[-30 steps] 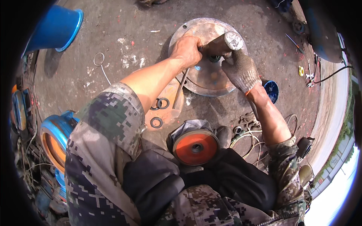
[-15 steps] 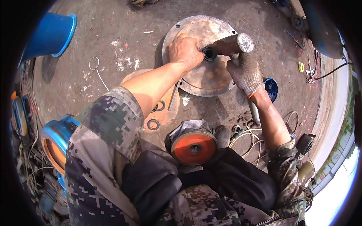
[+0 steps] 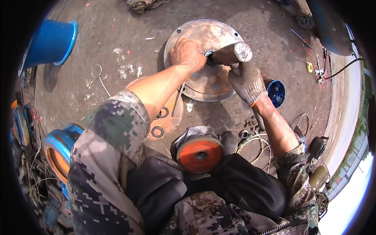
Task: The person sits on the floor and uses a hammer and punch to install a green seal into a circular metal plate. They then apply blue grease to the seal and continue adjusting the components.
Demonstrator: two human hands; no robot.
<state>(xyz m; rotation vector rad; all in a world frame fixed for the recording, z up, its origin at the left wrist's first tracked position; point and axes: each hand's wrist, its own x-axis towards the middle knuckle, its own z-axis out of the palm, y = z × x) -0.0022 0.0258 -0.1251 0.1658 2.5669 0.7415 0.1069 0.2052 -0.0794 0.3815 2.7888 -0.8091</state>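
Observation:
My bare left hand (image 3: 187, 55) is closed beside the dark ring (image 3: 208, 58) at the centre of a round steel plate (image 3: 197, 84); what its fingers hold is hidden. My gloved right hand (image 3: 244, 80) grips a hammer, whose heavy metal head (image 3: 231, 54) lies over the plate beside the ring. Its handle runs down under my right forearm. A flat metal bar (image 3: 176, 103) leans at the plate’s lower-left edge, near black rings (image 3: 157, 131) on a tan board.
A blue flanged casting (image 3: 51, 41) lies at upper left, another (image 3: 58, 145) at lower left. An orange-faced wheel (image 3: 199, 156) sits between my legs. A blue-lined can (image 3: 276, 94), coiled hose (image 3: 258, 149) and small tools (image 3: 319, 72) lie to the right.
Against the plate, the hammer head has shifted right and down since a second ago. My left hand has moved slightly toward the central ring. The whole view has also shifted.

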